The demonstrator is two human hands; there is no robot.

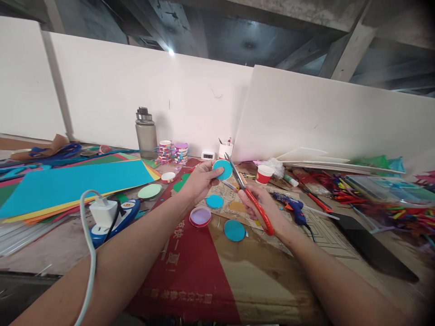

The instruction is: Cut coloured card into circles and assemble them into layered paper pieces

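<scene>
Between thumb and fingers, my left hand (202,179) pinches a blue paper disc (223,170), held up over the table. Wrapped round the red handles of a pair of scissors (256,206) is my right hand (260,203). The scissor blades point up and away, close by the disc's right edge; whether they touch it I cannot tell. Below my hands lie a blue disc (215,201), a second blue disc (234,230) and a purple disc with a red rim (200,217). A pale green disc (149,191) is further left.
Coloured sheets (78,181) and a power strip (115,222) with a white charger lie left. A bottle (146,133) and stacked cup pieces (165,152) stand at the back. To the right are a paper cup (264,174), a blue glue gun (295,208) and a black phone (370,246).
</scene>
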